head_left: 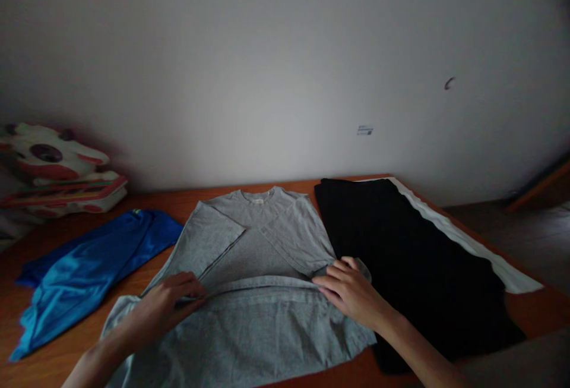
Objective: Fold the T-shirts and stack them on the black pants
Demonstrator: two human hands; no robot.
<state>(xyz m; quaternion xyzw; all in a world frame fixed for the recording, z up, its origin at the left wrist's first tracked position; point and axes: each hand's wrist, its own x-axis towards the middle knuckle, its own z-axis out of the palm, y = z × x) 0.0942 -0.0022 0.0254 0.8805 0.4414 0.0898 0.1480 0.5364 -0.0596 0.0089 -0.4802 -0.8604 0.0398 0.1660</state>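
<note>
A grey T-shirt (pixel 262 331) lies across the middle of the table, its collar toward the wall and both short sleeves turned inward over the body. Its lower part is folded up, and the hem runs as a raised edge between my hands. At the left end of that edge, my left hand (pixel 176 299) is closed on the cloth, its fingertips partly hidden by the fabric. My right hand (pixel 350 290) pinches the other end, close to the black garment.
Black garment (pixel 418 269) lies flat at the right, over a white cloth (pixel 474 242). Shiny blue garment (pixel 95 263) is at the left. A cow-shaped toy keyboard (pixel 66 174) stands at the back left of the wooden table (pixel 154 266), against the wall (pixel 276 73).
</note>
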